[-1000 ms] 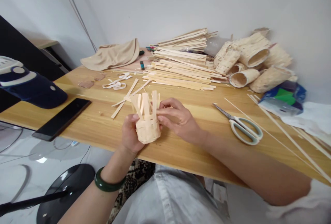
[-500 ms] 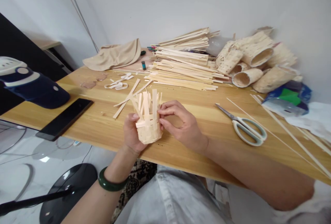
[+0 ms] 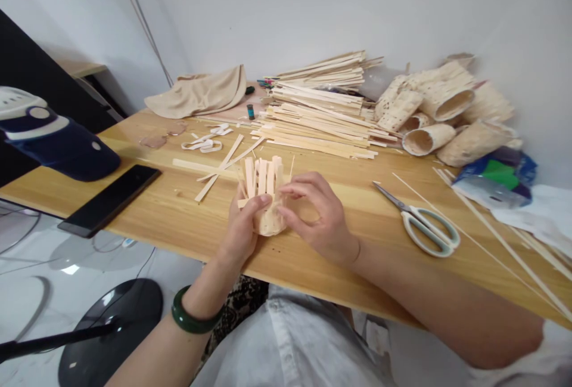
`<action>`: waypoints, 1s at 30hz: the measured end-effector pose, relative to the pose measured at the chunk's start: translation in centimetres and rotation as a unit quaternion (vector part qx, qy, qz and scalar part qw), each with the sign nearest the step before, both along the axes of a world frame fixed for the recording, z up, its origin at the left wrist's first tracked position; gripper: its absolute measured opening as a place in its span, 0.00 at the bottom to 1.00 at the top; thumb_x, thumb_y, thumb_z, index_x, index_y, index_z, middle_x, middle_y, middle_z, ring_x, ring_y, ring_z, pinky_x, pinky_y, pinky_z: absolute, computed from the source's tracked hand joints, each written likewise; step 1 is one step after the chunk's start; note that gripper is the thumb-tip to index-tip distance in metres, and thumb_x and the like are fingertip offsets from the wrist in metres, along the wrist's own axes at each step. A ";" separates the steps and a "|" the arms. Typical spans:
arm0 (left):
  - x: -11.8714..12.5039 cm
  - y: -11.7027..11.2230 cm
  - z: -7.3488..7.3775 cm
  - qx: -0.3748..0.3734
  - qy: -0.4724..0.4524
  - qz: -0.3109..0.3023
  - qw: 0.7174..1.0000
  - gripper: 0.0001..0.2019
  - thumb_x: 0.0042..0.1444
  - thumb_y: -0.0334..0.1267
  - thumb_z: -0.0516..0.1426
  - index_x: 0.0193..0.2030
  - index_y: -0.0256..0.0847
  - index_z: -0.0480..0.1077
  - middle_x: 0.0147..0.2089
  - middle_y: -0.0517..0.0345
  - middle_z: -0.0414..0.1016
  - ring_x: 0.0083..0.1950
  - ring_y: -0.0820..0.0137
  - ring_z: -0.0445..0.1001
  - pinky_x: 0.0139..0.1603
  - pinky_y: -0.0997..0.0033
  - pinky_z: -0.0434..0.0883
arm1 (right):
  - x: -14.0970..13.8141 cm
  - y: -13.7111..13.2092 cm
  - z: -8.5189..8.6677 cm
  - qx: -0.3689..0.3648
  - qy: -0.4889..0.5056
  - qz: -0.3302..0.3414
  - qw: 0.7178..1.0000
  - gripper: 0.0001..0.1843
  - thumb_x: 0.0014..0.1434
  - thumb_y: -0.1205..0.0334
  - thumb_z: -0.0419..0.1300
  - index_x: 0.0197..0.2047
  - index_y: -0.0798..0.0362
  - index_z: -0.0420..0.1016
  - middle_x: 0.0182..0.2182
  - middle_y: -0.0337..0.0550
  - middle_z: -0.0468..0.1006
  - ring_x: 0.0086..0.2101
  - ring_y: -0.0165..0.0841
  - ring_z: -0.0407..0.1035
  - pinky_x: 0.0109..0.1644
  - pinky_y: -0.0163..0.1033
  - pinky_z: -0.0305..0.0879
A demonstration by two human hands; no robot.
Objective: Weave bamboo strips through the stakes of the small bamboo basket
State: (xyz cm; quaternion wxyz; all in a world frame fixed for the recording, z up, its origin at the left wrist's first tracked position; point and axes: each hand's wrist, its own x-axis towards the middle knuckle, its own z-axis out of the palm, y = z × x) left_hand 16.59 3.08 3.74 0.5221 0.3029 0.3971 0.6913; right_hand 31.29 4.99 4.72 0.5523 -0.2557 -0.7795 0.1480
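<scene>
A small half-woven basket [image 3: 267, 196] of pale wooden strips is held over the near edge of the wooden table [image 3: 187, 208], with loose strip ends standing up from its rim. My left hand [image 3: 243, 229] wraps around its left side, thumb across the front. On the basket's right side, the curled fingertips of my right hand [image 3: 317, 214] press against the woven wall. A green bangle [image 3: 190, 318] sits on my left wrist.
Scissors [image 3: 422, 220] lie right of my hands. A stack of flat wooden strips [image 3: 322, 118] and several finished woven tubes [image 3: 442, 115] fill the back. A black phone [image 3: 109, 199], a blue-white device [image 3: 49, 142], a beige cloth [image 3: 199, 95] and thin sticks [image 3: 500, 238] lie around.
The basket has been lowered and tipped away toward the table. My left thumb now lies across its front, and my right fingers have shifted lower on its side.
</scene>
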 end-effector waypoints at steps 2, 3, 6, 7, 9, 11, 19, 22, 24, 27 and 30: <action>0.1 -0.1 -0.2 0.014 0.017 0.008 1.000 0.20 0.46 0.36 0.68 0.48 0.44 0.75 0.42 0.61 0.83 0.49 0.64 0.80 0.52 0.70 0.73 | 0.0 0.0 0.0 0.020 -0.040 -0.003 0.999 0.09 0.67 0.63 0.63 0.51 0.48 0.79 0.42 0.47 0.79 0.44 0.39 0.76 0.49 0.47 0.78; 0.1 -0.1 -0.3 0.016 0.025 0.007 1.000 0.18 0.48 0.36 0.69 0.47 0.44 0.75 0.42 0.61 0.83 0.49 0.64 0.80 0.52 0.70 0.73 | -0.1 0.0 0.0 0.020 -0.053 -0.004 0.998 0.10 0.68 0.64 0.61 0.51 0.47 0.79 0.41 0.47 0.80 0.43 0.39 0.76 0.49 0.47 0.78; 0.1 -0.4 -0.6 0.025 0.046 -0.003 0.999 0.19 0.51 0.38 0.69 0.50 0.45 0.74 0.48 0.59 0.82 0.52 0.64 0.79 0.54 0.69 0.73 | -0.1 0.3 -0.4 0.000 -0.067 -0.005 0.998 0.13 0.71 0.66 0.57 0.53 0.47 0.80 0.40 0.46 0.81 0.42 0.38 0.77 0.47 0.45 0.78; 0.0 -0.5 -0.7 0.033 0.047 -0.012 0.998 0.20 0.51 0.38 0.68 0.52 0.46 0.74 0.51 0.59 0.82 0.54 0.64 0.79 0.55 0.69 0.72 | 0.0 0.4 -0.5 -0.006 -0.069 -0.004 0.998 0.13 0.71 0.66 0.57 0.53 0.47 0.80 0.40 0.46 0.81 0.41 0.37 0.77 0.47 0.44 0.77; 0.0 -0.7 -0.5 0.045 0.032 -0.040 0.998 0.23 0.50 0.35 0.66 0.55 0.47 0.74 0.56 0.60 0.81 0.57 0.62 0.77 0.57 0.68 0.72 | 0.2 0.6 -0.6 -0.012 -0.076 -0.003 0.997 0.12 0.71 0.65 0.57 0.51 0.47 0.80 0.39 0.45 0.81 0.40 0.36 0.77 0.44 0.41 0.77; -0.1 -0.8 -0.2 0.043 0.008 -0.069 0.997 0.27 0.44 0.30 0.63 0.54 0.48 0.74 0.55 0.61 0.81 0.58 0.60 0.77 0.57 0.67 0.73 | 0.4 0.8 -0.6 -0.014 -0.082 0.010 0.996 0.10 0.71 0.65 0.58 0.49 0.46 0.81 0.38 0.43 0.80 0.39 0.34 0.77 0.43 0.39 0.76; -0.2 -0.1 0.1 0.021 -0.003 -0.075 0.997 0.15 0.48 0.40 0.63 0.45 0.43 0.74 0.55 0.54 0.81 0.63 0.55 0.74 0.61 0.61 0.72 | 0.6 2.0 -0.9 -0.122 -0.005 0.084 0.989 0.03 0.67 0.61 0.65 0.41 0.49 0.81 0.34 0.39 0.75 0.35 0.31 0.71 0.38 0.36 0.70; -0.2 0.1 -0.4 0.027 0.017 -0.054 0.998 0.14 0.50 0.40 0.65 0.45 0.44 0.75 0.54 0.55 0.81 0.60 0.58 0.76 0.58 0.65 0.72 | 0.4 2.0 -1.1 -0.135 0.015 0.091 0.987 0.04 0.67 0.60 0.65 0.40 0.49 0.80 0.34 0.40 0.75 0.36 0.32 0.71 0.39 0.37 0.70; -0.1 0.2 -0.7 0.022 0.031 -0.030 0.999 0.15 0.51 0.38 0.65 0.47 0.45 0.75 0.54 0.58 0.82 0.58 0.61 0.77 0.57 0.68 0.72 | 0.3 1.8 -1.1 -0.146 0.024 0.096 0.984 0.04 0.67 0.59 0.65 0.40 0.49 0.80 0.34 0.40 0.75 0.36 0.31 0.70 0.39 0.37 0.70; 0.0 0.2 -1.0 0.018 0.052 0.009 0.998 0.18 0.52 0.36 0.66 0.52 0.47 0.76 0.56 0.59 0.81 0.59 0.62 0.76 0.57 0.69 0.71 | 0.0 1.5 -1.1 -0.175 0.043 0.102 0.978 0.04 0.66 0.59 0.66 0.38 0.49 0.79 0.34 0.39 0.74 0.35 0.30 0.69 0.38 0.35 0.69; 0.1 0.3 -1.1 0.023 0.062 0.044 0.997 0.18 0.50 0.36 0.67 0.49 0.47 0.75 0.53 0.59 0.82 0.57 0.63 0.77 0.56 0.69 0.71 | -0.4 1.2 -0.9 -0.195 0.059 0.100 0.974 0.05 0.65 0.60 0.67 0.36 0.50 0.78 0.32 0.38 0.72 0.33 0.29 0.68 0.37 0.35 0.69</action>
